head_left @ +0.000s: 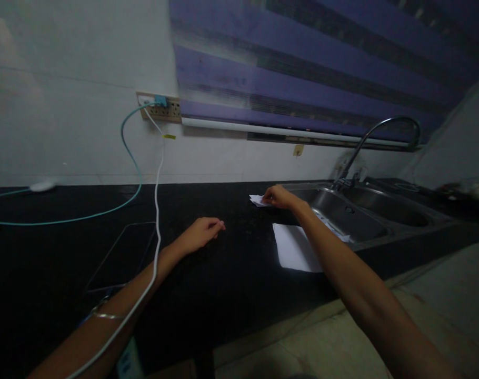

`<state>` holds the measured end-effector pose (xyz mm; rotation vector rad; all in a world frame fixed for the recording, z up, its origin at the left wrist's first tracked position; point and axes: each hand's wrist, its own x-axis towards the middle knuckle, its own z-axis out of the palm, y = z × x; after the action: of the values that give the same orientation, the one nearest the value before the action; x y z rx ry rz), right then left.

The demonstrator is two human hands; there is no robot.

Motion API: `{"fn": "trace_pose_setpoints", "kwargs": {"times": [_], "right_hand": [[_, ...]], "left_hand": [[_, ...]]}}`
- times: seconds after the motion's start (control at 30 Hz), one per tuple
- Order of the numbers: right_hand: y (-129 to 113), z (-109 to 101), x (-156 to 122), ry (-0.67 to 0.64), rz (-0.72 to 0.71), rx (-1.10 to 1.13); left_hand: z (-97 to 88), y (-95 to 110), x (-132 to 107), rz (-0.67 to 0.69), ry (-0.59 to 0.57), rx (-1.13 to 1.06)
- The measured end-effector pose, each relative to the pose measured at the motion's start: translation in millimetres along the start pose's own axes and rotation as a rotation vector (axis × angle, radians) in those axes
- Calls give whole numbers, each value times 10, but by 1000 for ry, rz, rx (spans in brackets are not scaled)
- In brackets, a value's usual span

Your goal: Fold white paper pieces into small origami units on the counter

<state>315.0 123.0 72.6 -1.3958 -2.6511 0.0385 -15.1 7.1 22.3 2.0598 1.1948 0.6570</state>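
Near the back of the black countertop [239, 295], my right hand [279, 196] has its fingers pinched down on a small piece of folded white paper [257, 200]. A larger white sheet of paper [297, 248] lies flat under my right forearm, which hides part of it. My left hand [203, 233] rests on the counter to the left, fingers curled together, with nothing showing in them. Beside my left forearm lies a dark, flat tablet or phone [123, 255]. A white cable [157, 210] runs across in front of that forearm.
A steel double-bowl sink [381, 237] with a curved faucet [360, 145] is at the right; more white paper [334, 229] lies at its near edge. A wall power strip [172, 109] feeds the white cable and a teal cable [131, 150]. Purple striped blinds [223, 79] hang above.
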Motion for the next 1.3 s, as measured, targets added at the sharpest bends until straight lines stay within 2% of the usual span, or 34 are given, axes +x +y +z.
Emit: {"fn": "trace_pose_setpoints", "kwargs": {"times": [0.5, 0.67, 0.8, 0.9, 1.0, 1.17, 1.3], "right_hand": [[57, 29, 66, -54, -19, 6], [16, -9, 50, -8, 17, -11], [-105, -150, -31, 79, 55, -57], [-344, -275, -279, 101, 139, -88], [-686, -293, -752, 37, 269, -112], [-1182, -66, -1632, -22, 459, -47], [-1303, 96, -2000, -16, 544, 4]], "left_hand": [[-5, -60, 11, 7, -17, 2], [-3, -77, 10, 9, -24, -3], [-7, -81, 7, 8, -14, 0], [-10, -75, 4, 10, -13, 8], [-6, -55, -1, 20, -10, -4], [4, -47, 0, 11, -23, 5], [4, -86, 20, 43, -18, 28]]}}
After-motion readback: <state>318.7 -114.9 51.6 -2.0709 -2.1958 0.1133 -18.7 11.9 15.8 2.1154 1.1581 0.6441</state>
